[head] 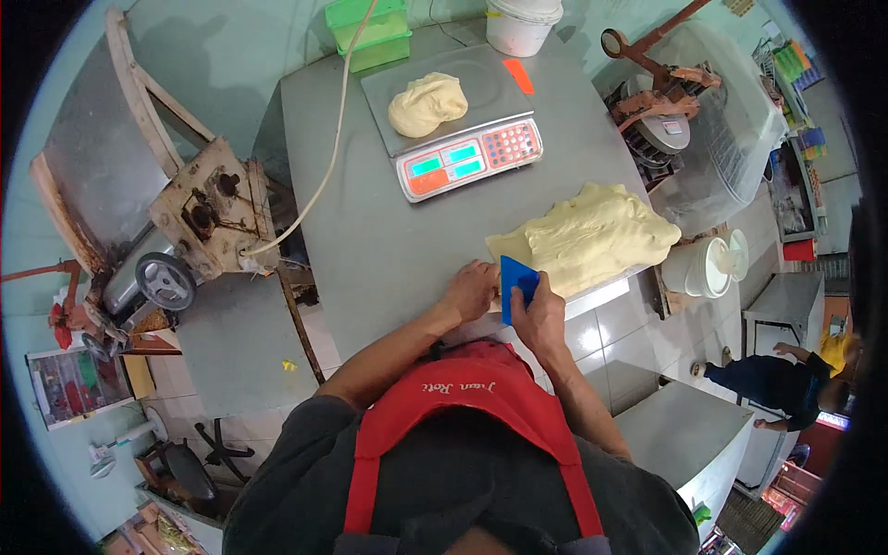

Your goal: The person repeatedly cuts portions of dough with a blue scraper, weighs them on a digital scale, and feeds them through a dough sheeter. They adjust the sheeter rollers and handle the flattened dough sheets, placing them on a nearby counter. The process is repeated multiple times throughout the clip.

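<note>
My right hand grips a blue plastic dough scraper, its blade standing upright at the near-left end of a large slab of pale yellow dough. My left hand is just left of the scraper, fingers curled at the table's near edge by the dough. Whether those fingers hold a bit of dough is hidden. Further back, a rounded lump of dough rests on the steel platform of a digital scale, whose displays are lit.
All this stands on a grey metal table. A white cable crosses its left side to a dough machine. At the back are green containers and a white bucket. A mixer stands right; a person is further off.
</note>
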A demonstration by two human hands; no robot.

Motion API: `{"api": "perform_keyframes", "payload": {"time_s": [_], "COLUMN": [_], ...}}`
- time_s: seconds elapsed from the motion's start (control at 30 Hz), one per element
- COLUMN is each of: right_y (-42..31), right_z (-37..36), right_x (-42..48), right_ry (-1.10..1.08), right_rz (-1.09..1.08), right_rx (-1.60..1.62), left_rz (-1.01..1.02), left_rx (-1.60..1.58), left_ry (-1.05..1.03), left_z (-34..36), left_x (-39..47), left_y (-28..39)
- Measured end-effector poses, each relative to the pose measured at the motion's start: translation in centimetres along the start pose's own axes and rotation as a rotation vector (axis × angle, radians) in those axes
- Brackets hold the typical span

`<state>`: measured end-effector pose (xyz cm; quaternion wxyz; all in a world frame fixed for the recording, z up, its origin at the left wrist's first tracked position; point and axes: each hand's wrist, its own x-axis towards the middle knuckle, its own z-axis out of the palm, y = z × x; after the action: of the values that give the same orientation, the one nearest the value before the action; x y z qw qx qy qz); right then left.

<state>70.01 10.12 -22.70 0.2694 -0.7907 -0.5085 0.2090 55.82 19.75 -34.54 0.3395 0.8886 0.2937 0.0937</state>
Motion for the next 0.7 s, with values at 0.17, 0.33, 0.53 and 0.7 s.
{"api": "perform_keyframes", "payload": {"time_s": [0.17, 0.33, 0.53, 0.7], "right_y": [0.6, 0.9, 1.8, 1.9], "right_z": [1.9, 3.2, 5.1, 8.4], "right_x": [-0.3, -1.4, -3.1, 1.4], "right_ry": [-0.006, -0.084, -0.179, -0.188], "right_rz": [-0.058, -0.075, -0.025, 0.005], "right_rx": [-0.126, -0.175, -0.269, -0.259], "left_rz": [-0.007, 0.052, 0.041, -0.046], "left_rx": [-0.129, -0.129, -0.089, -0.023], "left_ry": [0.213, 0.239, 0.298, 0.340], "left_z": [0.1, -0.8, 0.0, 0.0], "left_x": [-3.1, -5.2, -6.8, -6.6], "left_y": [0.5, 0.9, 0.9, -0.2]}}
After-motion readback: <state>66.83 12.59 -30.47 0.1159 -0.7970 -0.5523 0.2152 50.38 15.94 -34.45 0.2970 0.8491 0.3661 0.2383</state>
